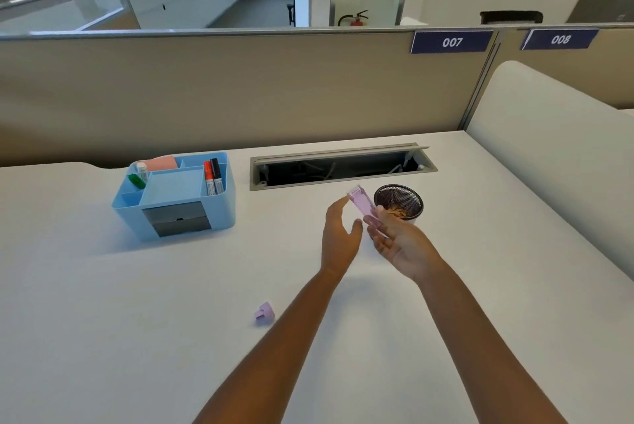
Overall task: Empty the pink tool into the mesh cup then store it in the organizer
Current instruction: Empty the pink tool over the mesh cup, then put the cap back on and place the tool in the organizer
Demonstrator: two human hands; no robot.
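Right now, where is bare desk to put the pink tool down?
Bare desk lies between the blue organizer and the left hand, and across the near side around the small pink cap. It is crowded beside the mesh cup, where the right hand holds the pink tool, and the open cable tray sits just behind.

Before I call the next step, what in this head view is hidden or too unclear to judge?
- Inside of the pink tool, held in the right hand: translucent and blurred, so whether it is empty is unclear.
- Contents of the mesh cup: partly hidden by the right hand's fingers.
- Organizer drawers: closed.
- Small pink piece on the desk: too small to identify.
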